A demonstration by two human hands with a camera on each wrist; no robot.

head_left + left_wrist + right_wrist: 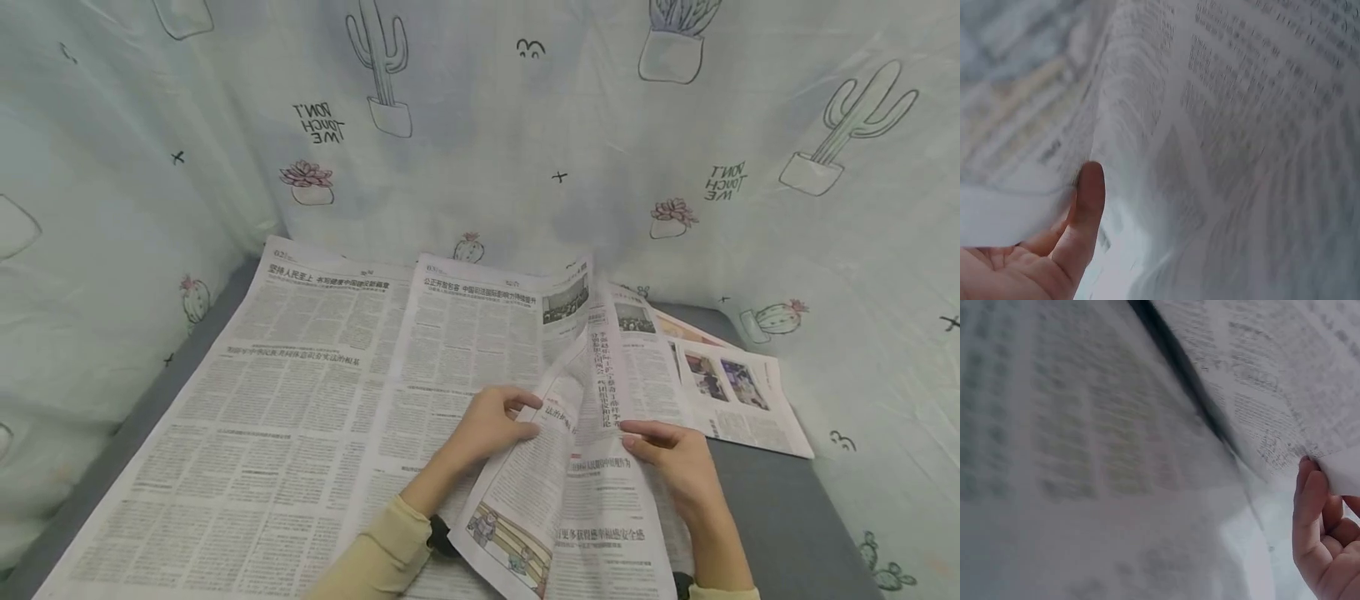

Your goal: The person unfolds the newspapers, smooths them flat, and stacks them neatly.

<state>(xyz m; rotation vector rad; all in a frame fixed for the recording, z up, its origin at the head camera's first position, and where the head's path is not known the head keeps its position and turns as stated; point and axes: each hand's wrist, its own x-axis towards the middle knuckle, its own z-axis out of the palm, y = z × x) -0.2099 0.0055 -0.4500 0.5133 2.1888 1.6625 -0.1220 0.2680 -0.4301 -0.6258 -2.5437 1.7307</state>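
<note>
A large newspaper lies spread over the grey surface in the head view. One of its pages is lifted and curved, with a colour cartoon near its lower end. My left hand pinches that page's left edge between thumb and fingers. In the left wrist view the thumb of the left hand lies against the paper. My right hand pinches the sheet's right edge. The right wrist view shows the right hand holding a paper edge, its fingers curled.
More newspaper sheets with colour photos lie at the right, partly under the spread one. The grey surface shows along the right. A pale curtain printed with cacti hangs behind and at both sides.
</note>
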